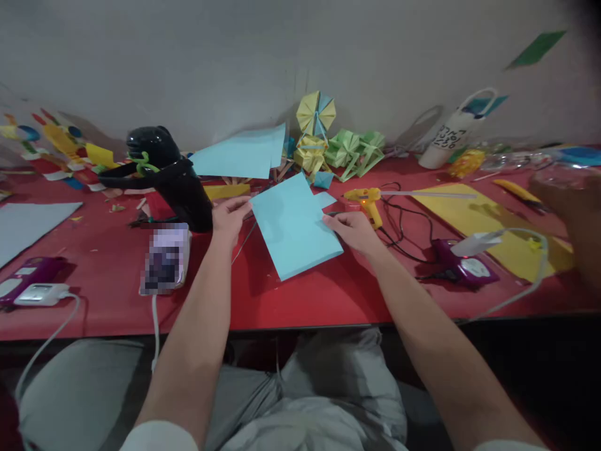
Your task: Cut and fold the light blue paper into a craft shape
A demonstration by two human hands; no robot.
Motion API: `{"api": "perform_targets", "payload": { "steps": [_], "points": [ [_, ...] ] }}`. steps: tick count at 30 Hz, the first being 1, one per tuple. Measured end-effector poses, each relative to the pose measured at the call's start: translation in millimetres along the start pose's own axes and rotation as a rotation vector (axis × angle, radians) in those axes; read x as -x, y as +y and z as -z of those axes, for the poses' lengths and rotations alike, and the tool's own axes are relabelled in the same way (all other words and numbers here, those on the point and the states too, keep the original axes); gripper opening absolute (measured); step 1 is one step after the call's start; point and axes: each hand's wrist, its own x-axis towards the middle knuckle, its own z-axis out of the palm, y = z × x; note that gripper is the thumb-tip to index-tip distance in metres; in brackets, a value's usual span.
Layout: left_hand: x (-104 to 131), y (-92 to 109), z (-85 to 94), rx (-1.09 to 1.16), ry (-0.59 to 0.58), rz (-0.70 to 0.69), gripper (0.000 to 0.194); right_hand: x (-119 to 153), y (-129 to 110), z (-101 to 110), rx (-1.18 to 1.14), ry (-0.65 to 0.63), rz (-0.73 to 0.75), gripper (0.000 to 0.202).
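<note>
A light blue sheet of paper (298,228) is held tilted above the front middle of the red table. The fingers of my left hand (230,218) close on its left edge near the upper corner. At its right edge, the thumb and fingers of my right hand (351,232) pinch the paper. A smaller light blue piece (325,200) shows partly behind the sheet. Just beyond my right hand lies a yellow hot glue gun (370,203) with a glue stick out of its back. A black bottle (181,188) leans near my left hand.
Folded paper ornaments (315,125) and blue sheets (239,153) stand by the wall. A phone (164,260) lies left, with a cable. At right are a purple power strip (469,266), yellow paper (451,203), a cutter (519,193), a white bottle (448,139) and a blurred person's arm (570,219).
</note>
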Motion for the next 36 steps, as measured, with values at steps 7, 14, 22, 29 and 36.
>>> {"api": "perform_targets", "payload": {
  "steps": [7,14,22,29,36],
  "points": [
    [-1,0,1.8,-0.018,0.01,0.013,0.025,1,-3,0,-0.02,-0.088,0.007,0.056],
    [-4,-2,4.1,-0.03,0.038,-0.001,0.024,2,-4,1,-0.022,-0.09,0.006,0.054],
    [-7,-4,7.1,-0.056,0.068,-0.009,0.022,3,-7,0,-0.09,-0.055,-0.102,0.057],
    [-7,-2,8.7,-0.051,0.069,-0.02,0.022,4,-8,0,-0.002,-0.083,-0.095,0.056],
    [-9,-2,10.9,-0.037,0.114,-0.021,0.02,4,-7,2,-0.079,-0.236,-0.106,0.053]
  ]
}}
